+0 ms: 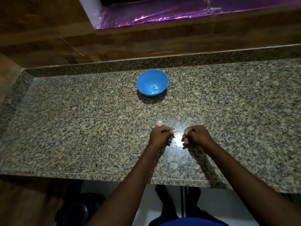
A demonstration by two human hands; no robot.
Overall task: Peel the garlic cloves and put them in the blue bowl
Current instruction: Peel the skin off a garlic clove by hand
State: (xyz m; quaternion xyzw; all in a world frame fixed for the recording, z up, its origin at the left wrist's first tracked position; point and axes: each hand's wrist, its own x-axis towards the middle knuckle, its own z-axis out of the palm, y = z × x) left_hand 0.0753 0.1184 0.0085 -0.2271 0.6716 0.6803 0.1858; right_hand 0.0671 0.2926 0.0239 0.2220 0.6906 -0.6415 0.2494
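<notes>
Bare forearms, no sleeves, no rings or watch visible; blue garment (193,222) at bottom edge.

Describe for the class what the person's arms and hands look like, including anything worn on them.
Both arms are bare from the forearm to the wrist, with no sleeves in view. The left hand and right hand wear no gloves, and no rings, watch or bracelets can be seen.

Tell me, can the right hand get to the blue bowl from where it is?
Probably yes: only bare countertop lies between the right hand and the blue bowl, though its fingers are curled, seemingly pinching something small.
</notes>
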